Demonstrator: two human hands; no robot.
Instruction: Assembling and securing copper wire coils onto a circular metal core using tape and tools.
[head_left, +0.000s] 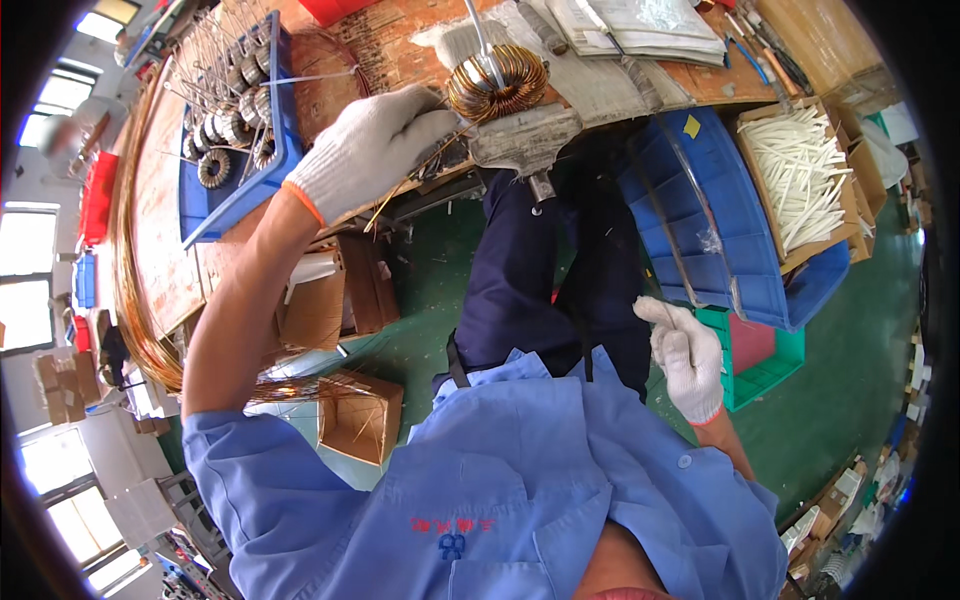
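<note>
A copper-wound ring coil (497,84) sits at the bench's near edge, on top of a worn grey metal block (526,138). A white rod (480,30) rises out of the coil's middle. Beside the coil, on its left, is my left hand (375,145) in a white knitted glove. Its fingers are closed around copper wire (390,200), whose loose ends hang below the palm. My right hand (685,355), gloved too, is down at my right side, away from the coil. Its fingers are curled in; a thin dark line shows by them, too fine to name.
On the left, a blue bin (232,205) holds several wound ring cores with wire tails. Long copper wire (125,240) curves along the bench's left side. At right a blue crate (690,215) stands near a carton of white sleeves (800,175). Papers (640,30) and hand tools lie behind.
</note>
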